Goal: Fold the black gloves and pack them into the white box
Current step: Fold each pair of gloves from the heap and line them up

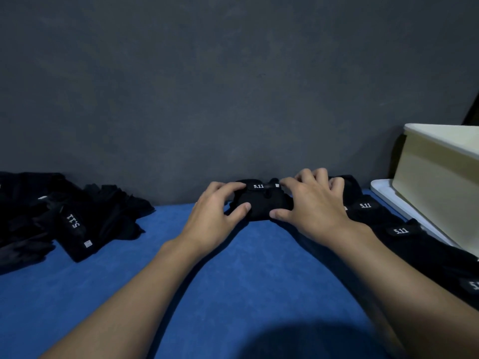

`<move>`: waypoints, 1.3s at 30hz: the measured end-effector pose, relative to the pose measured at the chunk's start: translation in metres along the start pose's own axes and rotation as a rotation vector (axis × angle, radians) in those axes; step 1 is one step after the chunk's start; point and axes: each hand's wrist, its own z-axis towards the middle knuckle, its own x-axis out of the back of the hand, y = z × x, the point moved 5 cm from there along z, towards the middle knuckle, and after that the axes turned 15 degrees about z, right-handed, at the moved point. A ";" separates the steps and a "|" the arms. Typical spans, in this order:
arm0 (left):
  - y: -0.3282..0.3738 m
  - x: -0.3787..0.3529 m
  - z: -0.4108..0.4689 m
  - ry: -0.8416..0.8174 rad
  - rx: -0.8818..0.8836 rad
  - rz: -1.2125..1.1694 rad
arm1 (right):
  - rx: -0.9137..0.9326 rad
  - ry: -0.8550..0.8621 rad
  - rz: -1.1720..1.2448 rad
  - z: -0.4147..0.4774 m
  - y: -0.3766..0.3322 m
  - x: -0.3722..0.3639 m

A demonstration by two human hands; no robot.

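Centre, far edge of blue cloth (233, 281): folded black glove (261, 204), "5.11" label up, between both hands. Both left hand (215, 211) and right hand (313, 203) grasp glove, fingers curled over top, thumbs on near edge. At far right: white box (435, 177).

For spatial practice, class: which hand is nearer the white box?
Right. The right hand grips the glove on the side toward the box; the left hand grips its other side, farther away.
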 end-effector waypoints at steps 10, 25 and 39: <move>0.002 0.051 -0.021 0.061 0.004 0.067 | 0.042 -0.003 0.097 -0.017 -0.048 0.007; -0.091 0.197 -0.120 0.070 0.008 0.674 | 0.192 -0.435 0.630 -0.039 -0.205 -0.058; -0.097 0.205 -0.133 0.089 0.232 0.235 | 0.210 -0.423 0.609 -0.037 -0.202 -0.068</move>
